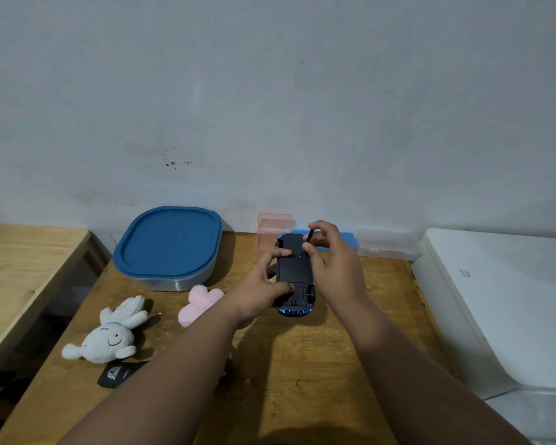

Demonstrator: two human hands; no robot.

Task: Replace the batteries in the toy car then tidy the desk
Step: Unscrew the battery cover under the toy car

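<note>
A blue toy car [294, 274] lies upside down on the wooden desk [302, 364], its black underside facing up. My left hand [264, 292] grips the car's left side, thumb on the underside near the rear and a finger across the front part. My right hand [331, 255] pinches a thin black screwdriver [309, 236] upright, its tip over the front part of the underside. No batteries are visible.
A blue-lidded container [170, 245] stands at the back left. A white plush [109, 332] and a pink plush [199, 301] lie left of the car, a black tag [118, 374] near them. Pink [272, 231], blue and clear [385, 244] small boxes line the wall. A white appliance [501, 300] is at right.
</note>
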